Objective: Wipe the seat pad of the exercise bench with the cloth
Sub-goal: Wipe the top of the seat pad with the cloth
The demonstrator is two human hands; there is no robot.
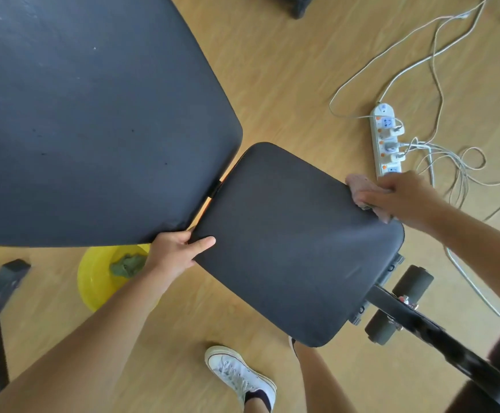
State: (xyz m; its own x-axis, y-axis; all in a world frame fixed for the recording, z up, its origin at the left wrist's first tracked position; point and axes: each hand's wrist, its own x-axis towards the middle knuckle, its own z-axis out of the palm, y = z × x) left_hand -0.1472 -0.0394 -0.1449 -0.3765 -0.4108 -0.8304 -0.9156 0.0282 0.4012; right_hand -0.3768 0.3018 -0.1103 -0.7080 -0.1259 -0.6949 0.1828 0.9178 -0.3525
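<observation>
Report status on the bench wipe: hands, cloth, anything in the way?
Right hand pressing pink cloth at seat pad's far edge. Left hand gripping pad's near corner. Pad surface bare, nothing in the way.

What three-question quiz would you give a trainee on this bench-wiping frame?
1. True or false: the right hand presses the pink cloth at the seat pad edge.
2. What does the left hand grip? A) the yellow basin B) the seat pad corner C) the power strip
3. What lies in the basin?

Key: 1 true; 2 B; 3 a green cloth.
</observation>
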